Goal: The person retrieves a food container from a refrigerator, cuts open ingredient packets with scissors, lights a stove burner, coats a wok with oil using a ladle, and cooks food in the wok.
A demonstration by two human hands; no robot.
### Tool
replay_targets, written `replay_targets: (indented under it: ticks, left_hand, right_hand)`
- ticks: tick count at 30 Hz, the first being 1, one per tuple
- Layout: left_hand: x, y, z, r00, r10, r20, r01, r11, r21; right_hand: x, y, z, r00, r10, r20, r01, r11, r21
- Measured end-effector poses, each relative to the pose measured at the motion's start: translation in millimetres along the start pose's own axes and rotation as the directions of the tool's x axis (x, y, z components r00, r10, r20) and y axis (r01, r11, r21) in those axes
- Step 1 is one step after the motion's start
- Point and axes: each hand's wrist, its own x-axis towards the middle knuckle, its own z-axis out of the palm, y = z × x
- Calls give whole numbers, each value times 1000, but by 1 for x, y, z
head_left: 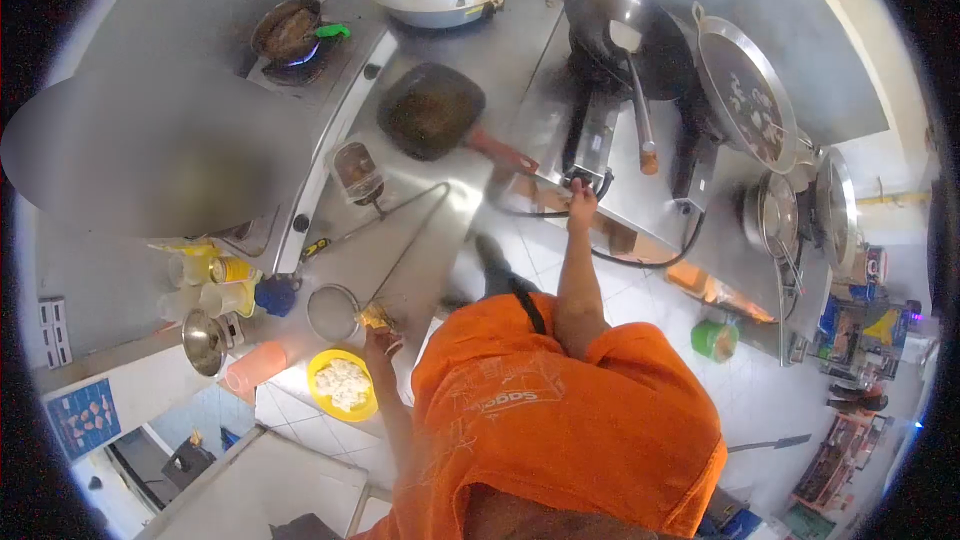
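At the front of the gas stove (597,130), my right hand (582,200) is raised with its fingers closed on what appears to be a dark stove knob (577,180). Above that stove sits a black wok (655,35) with a long-handled spatula (640,105) leaning in it. My left hand (382,345) is low on the left, closed around a small yellowish thing I cannot make out. Beside that hand lie a round wire strainer (333,313) and a yellow bowl (320,395) of pale, lumpy food.
A square pan (432,105) with a reddish handle rests on the steel counter (420,230). At the far left burner, a small pan (288,30) sits over a blue flame. A black hose (645,262) loops below the stove. Large round pans (745,90) stand at right.
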Motion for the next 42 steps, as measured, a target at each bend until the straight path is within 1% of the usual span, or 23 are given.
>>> replay_targets:
  ticks: [2, 3, 5, 12, 13, 16, 17, 20, 23, 24, 25, 28, 29, 30, 31, 33, 34, 35, 37, 38, 40, 41, 42]
  left_hand:
    - [9, -6, -8, 1000, 9, 19, -9, 1000, 3]
    - [10, -8, -11, 1000, 11, 28, -11, 1000, 3]
    - [11, -11, -17, 999, 9, 40, -9, 1000, 7]
    - [14, -11, -15, 994, 39, 106, -46, 997, 64]
    - [15, -16, -10, 990, 118, 78, -124, 989, 84]
    - [28, -17, 5, 949, 150, 276, -177, 981, 75]
    - [27, -12, 17, 951, 110, 288, -124, 992, 30]
    - [-1, 32, 72, 845, 253, 472, -277, 961, -19]
    - [-14, 69, 146, 765, 261, 588, -533, 769, 352]
    - [-4, 62, 168, 754, 195, 628, -391, 901, 189]
    - [9, 55, 193, 723, 139, 677, -213, 977, 26]
    - [16, 64, 288, 591, 71, 803, -221, 972, 77]
    - [13, 70, 320, 600, 29, 799, -199, 973, 115]
    - [7, 78, 352, 610, -12, 792, -180, 972, 154]
    - [4, 82, 382, 621, -55, 782, -160, 968, 195]
    - [26, 67, 438, 662, -39, 748, -204, 952, 230]
    - [42, 53, 462, 682, -34, 731, -221, 943, 249]
    - [60, 34, 485, 719, 56, 693, -334, 902, 274]
    - [88, 2, 525, 743, 240, 624, -532, 778, 334]
    - [89, 3, 541, 742, 278, 610, -571, 738, 359]
    - [92, -1, 567, 736, 350, 579, -634, 657, 409]
    - [105, -10, 582, 823, 287, 491, -555, 590, 586]
    - [120, -19, 588, 777, 304, 551, -609, 582, 539]
  right_hand:
    - [6, -10, -4, 978, -209, 12, 197, 900, -390]
    - [5, -15, -8, 976, -218, 30, 196, 798, -570]
    - [-8, -27, -2, 974, -227, 2, 157, 667, -729]
    - [-10, -54, -12, 977, -135, 166, 207, 402, -892]
    - [-9, -56, -17, 974, -132, 186, 226, 452, -863]
    - [-3, -62, -43, 860, -167, 481, 508, 364, -781]
    - [-4, -74, -53, 806, -169, 567, 576, 443, -687]
    - [3, -111, -48, 870, -247, 426, 489, 538, -686]
    - [38, -111, -33, 910, -384, 153, 389, 670, -632]
    - [53, -104, -28, 904, -426, 36, 356, 703, -615]
    - [75, -75, -27, 809, -582, 79, 481, 580, -657]
    - [119, -31, -18, 952, -285, 109, 290, 737, -610]
    - [150, 20, -20, 951, -272, 144, 305, 763, -570]
    - [165, 53, -26, 968, -120, 220, 176, 951, -255]
    - [164, 82, -36, 940, -4, 340, -23, 997, 76]
    - [152, 103, -39, 913, -58, 403, -41, 972, 232]
    - [142, 100, -39, 924, -182, 335, 171, 983, 63]
    - [135, 89, -40, 905, -316, 285, 362, 924, -127]
    - [118, 39, -36, 939, -226, 259, 253, 965, -76]
    - [117, 30, -30, 969, -30, 245, -15, 983, 182]
    - [116, 37, -38, 944, -18, 331, -2, 998, 59]
    - [115, 39, -42, 934, -19, 358, 18, 1000, 4]
    - [113, 37, -43, 933, -42, 357, 58, 998, -35]
